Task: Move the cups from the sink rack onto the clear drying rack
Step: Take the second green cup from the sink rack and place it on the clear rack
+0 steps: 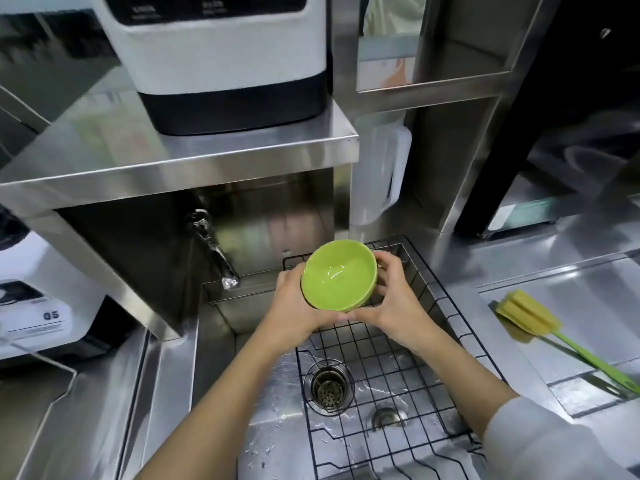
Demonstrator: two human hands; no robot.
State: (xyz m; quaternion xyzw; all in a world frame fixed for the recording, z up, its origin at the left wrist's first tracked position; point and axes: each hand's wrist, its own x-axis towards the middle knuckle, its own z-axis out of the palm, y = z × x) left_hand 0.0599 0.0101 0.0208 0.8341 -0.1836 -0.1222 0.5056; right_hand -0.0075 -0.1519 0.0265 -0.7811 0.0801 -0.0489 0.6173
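Observation:
Both of my hands hold a green cup (337, 277), shaped like a small bowl, above the back of the black wire sink rack (398, 358). The cup is tilted with its open mouth facing me. My left hand (294, 306) grips its left side and underside. My right hand (394, 299) wraps the right rim and bottom. The rack sits inside the steel sink (273, 427), and no other cup shows on it. A clear drying rack (588, 327) lies flat on the counter to the right.
A tap (216, 251) juts out under a steel shelf (173, 157) that carries a white and black appliance (228, 60). A yellow sponge brush with a green handle (533, 320) lies on the clear rack. The sink drain (327, 382) is below the rack. A white jug (381, 171) stands behind.

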